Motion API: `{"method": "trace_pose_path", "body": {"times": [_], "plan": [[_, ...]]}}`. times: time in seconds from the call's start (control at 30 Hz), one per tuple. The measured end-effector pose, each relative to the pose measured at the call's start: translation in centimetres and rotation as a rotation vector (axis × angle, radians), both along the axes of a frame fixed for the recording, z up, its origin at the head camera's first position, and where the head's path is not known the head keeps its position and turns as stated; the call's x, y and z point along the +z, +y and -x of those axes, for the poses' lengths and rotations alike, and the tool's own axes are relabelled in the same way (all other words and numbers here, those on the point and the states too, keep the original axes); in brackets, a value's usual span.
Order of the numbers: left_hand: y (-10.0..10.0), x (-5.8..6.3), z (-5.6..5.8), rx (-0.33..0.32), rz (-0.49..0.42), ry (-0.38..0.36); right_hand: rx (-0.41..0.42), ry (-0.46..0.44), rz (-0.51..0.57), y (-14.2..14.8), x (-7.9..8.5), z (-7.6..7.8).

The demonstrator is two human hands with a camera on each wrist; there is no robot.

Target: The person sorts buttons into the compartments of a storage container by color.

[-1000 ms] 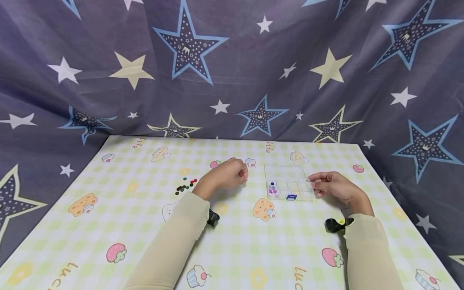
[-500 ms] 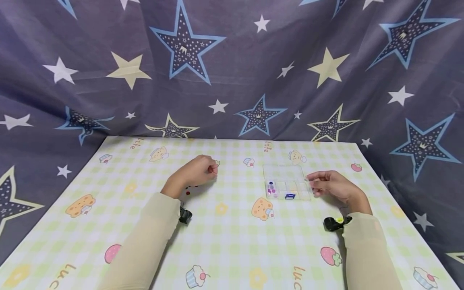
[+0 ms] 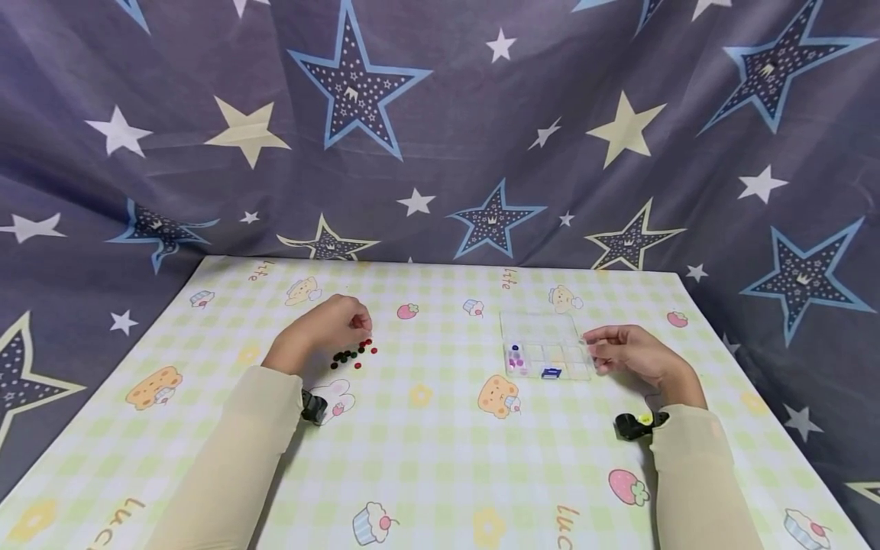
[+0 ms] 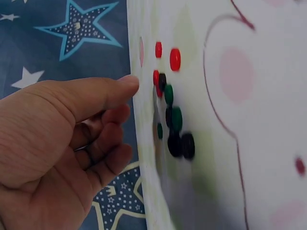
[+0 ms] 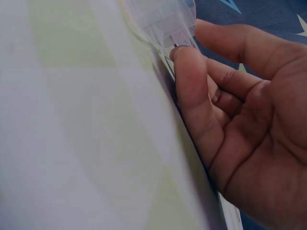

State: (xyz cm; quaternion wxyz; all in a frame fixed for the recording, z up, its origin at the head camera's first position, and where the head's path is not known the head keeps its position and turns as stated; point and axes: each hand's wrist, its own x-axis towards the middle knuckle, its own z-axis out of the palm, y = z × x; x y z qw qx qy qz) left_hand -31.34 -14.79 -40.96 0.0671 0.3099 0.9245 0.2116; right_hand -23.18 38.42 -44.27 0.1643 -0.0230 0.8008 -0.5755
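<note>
My left hand (image 3: 330,321) is over the back of a loose group of small disc-like beads (image 3: 354,354), coloured red, green and black. In the left wrist view its thumb points toward the red beads (image 4: 175,59), the other fingers curl loosely, and nothing shows between them. A clear plastic compartment box (image 3: 572,354) lies with its lid raised at the back. Purple beads (image 3: 519,363) and a dark blue one occupy its left compartment. My right hand (image 3: 635,355) holds the box's right end, thumb and fingertips at its edge in the right wrist view.
A checked cloth (image 3: 426,458) with printed cartoon figures covers the table. Behind the table's back edge hangs a dark curtain (image 3: 440,137) with stars. Each wrist wears a black camera strap. The box's blue latch (image 3: 551,373) is on its front side.
My left hand has moved left from between the bead group and the box to above the beads. More red beads now show at the group's front and right. The right hand stays at the box.
</note>
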Motion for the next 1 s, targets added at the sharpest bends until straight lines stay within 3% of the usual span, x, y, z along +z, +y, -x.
{"method": "trace_pose_path", "body": {"times": [0.4,0.77,1.0], "plan": [[-1.1,-0.8,0.1,-0.018,0.032,-0.057,0.007,0.005,-0.001,0.0,0.0,0.0],[-1.3,-0.4,-0.3,-0.026,0.051,-0.061,0.007,0.008,-0.002,0.1,0.1,0.0],[-1.2,-0.4,-0.2,-0.068,0.054,-0.029,0.017,0.006,0.009,0.1,0.2,-0.1]]}}
